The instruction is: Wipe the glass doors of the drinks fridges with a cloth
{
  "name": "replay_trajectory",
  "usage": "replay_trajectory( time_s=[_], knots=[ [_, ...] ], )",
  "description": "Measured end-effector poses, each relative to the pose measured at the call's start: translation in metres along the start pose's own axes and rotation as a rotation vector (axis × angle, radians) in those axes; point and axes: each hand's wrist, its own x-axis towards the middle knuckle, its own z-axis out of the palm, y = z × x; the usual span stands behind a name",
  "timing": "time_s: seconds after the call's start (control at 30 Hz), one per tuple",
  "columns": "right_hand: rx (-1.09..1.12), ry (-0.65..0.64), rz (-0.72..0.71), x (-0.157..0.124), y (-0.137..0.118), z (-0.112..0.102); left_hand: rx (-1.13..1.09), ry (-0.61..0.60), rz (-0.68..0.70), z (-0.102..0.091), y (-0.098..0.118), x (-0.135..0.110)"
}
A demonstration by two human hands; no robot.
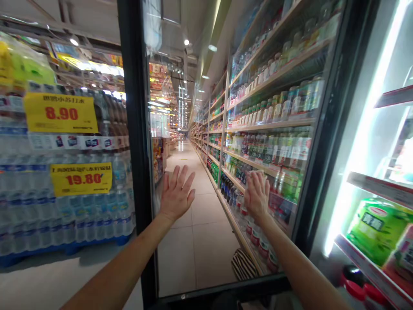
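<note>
A glass cooler door (206, 241) in a black frame (134, 129) stands swung out in front of me. My left hand (177, 191) is spread at the left part of the pane, palm forward and fingers apart, with nothing in it. On the right part of the pane, my right hand (257, 196) is raised with its fingers stretched upward and close together. A pale patch shows around its fingertips; whether this is a reflection or something thin, I cannot tell. Whether both palms press fully on the glass is hidden.
Right of the door is a lit cooler with shelves (371, 183) and a green package (376, 230). Stacked bottled water (64, 219) with yellow price signs (61, 113) stands left. Shelves of drinks (271, 116) and an aisle floor (206, 211) show in the glass, plus a striped patch (243, 265).
</note>
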Motion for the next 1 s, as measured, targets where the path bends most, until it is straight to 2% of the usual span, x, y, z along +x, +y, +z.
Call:
replay_trajectory(
  time_s=[0.1, 0.17, 0.23, 0.33, 0.47, 0.57, 0.7, 0.77, 0.83, 0.9, 1.0],
  knots=[
    [-0.066, 0.232, 0.261, 0.011, 0.022, 0.005, -0.016, 0.001, -0.001, 0.000, -0.001, 0.000],
    [-0.059, 0.307, 0.326, 0.021, 0.026, 0.008, -0.021, 0.004, 0.002, 0.000, -0.002, -0.001],
    [0.002, 0.276, 0.277, 0.031, 0.016, 0.010, -0.023, 0.019, 0.000, -0.002, -0.002, -0.001],
    [0.153, 0.198, 0.221, 0.051, -0.015, 0.010, -0.058, 0.064, 0.032, -0.009, 0.011, 0.006],
    [0.374, 0.134, 0.274, 0.077, -0.044, 0.006, -0.191, 0.095, 0.257, -0.014, 0.053, 0.037],
    [0.520, 0.076, 0.266, 0.086, -0.042, -0.003, -0.252, 0.094, 0.394, -0.003, 0.082, 0.069],
    [0.641, 0.094, 0.249, 0.085, -0.015, -0.012, -0.154, 0.071, 0.384, 0.021, 0.096, 0.100],
    [0.548, 0.159, 0.292, 0.084, 0.000, -0.010, -0.061, 0.095, 0.387, 0.031, 0.100, 0.109],
    [0.342, 0.218, 0.346, 0.081, 0.013, -0.003, 0.027, 0.121, 0.397, 0.035, 0.106, 0.115],
    [0.147, 0.223, 0.343, 0.076, 0.020, 0.006, 0.085, 0.120, 0.435, 0.036, 0.107, 0.120],
    [-0.001, 0.193, 0.278, 0.070, 0.024, 0.014, 0.103, 0.102, 0.564, 0.026, 0.084, 0.123]
  ],
)
